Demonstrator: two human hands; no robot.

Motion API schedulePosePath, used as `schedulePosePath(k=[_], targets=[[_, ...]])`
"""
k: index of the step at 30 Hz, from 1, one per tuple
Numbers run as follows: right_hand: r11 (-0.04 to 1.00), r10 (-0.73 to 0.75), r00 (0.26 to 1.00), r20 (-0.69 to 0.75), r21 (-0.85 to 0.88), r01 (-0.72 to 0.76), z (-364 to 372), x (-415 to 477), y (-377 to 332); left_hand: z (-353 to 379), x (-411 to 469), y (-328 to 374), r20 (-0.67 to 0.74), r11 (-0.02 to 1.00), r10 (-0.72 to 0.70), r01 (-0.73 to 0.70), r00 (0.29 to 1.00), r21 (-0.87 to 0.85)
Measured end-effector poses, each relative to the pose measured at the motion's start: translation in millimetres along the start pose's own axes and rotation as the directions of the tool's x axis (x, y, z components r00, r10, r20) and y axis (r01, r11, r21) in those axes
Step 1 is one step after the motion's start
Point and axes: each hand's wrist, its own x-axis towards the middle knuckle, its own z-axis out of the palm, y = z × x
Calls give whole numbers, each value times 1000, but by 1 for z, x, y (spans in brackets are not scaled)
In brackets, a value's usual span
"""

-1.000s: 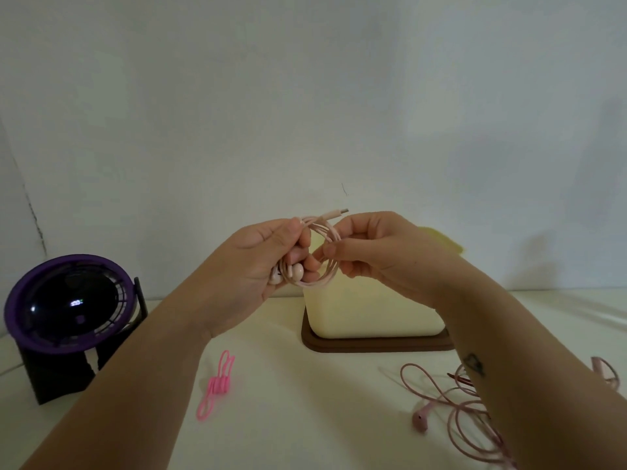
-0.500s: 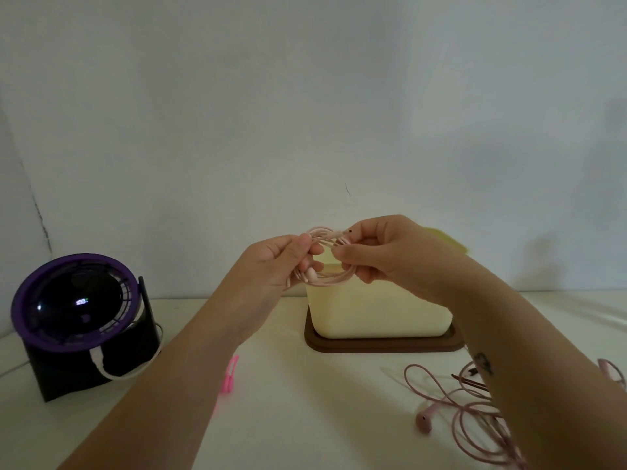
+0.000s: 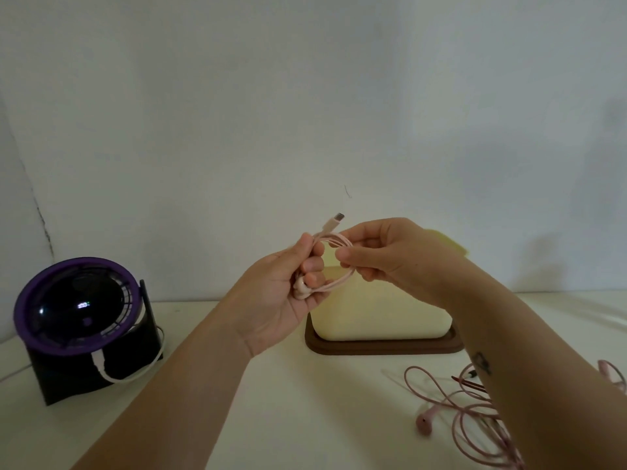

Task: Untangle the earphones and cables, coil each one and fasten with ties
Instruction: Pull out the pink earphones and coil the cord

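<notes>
Pale table [image 3: 305, 418] before a white wall [image 3: 305, 96]: at centre, left hand [image 3: 281, 296] curls round the pink coil [image 3: 341, 240], buds [image 3: 301, 289] tucked in its grip, right hand [image 3: 393, 256] pinches the far side — likely holding loops together for fastening — while a tangle [image 3: 475, 432] lies lower right.

Can make out only a pale lump of earbuds [image 3: 301, 289], buried in the curled fingers of the left hand [image 3: 278, 300]. Cannot count the turns of the coiled earphones [image 3: 334, 239] where the right hand [image 3: 386, 252] pinches them. Loses the tangle of pink cables [image 3: 475, 407] under the right forearm [image 3: 529, 385] and past the lower and right edges. Cannot identify the yellow thing [image 3: 453, 247] behind that hand.
</notes>
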Motion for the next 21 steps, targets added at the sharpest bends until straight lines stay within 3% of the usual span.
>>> schedulePosePath(k=[5, 9, 13, 17, 21], targets=[[994, -84, 996, 27, -75, 86, 3, -1, -5, -3, -1, 3, -4, 999, -33, 33, 999, 16], [997, -70, 996, 50, 20, 69, 4, 1, -4, -3, -2, 3, -32, 965, 22, -13, 999, 261], [995, -98, 995, 10, 34, 98, 9, 2, -4, 0, -6, 3, -8, 859, 44, -33, 999, 511], [986, -161, 987, -25, -45, 160, 13, 2, -5, 4, -10, 2, 1, 786, 12, -10, 1000, 618], [982, -183, 980, -79, -53, 179, 16, 3, -4, 6, -9, 1, -40, 742, 83, -35, 996, 670]])
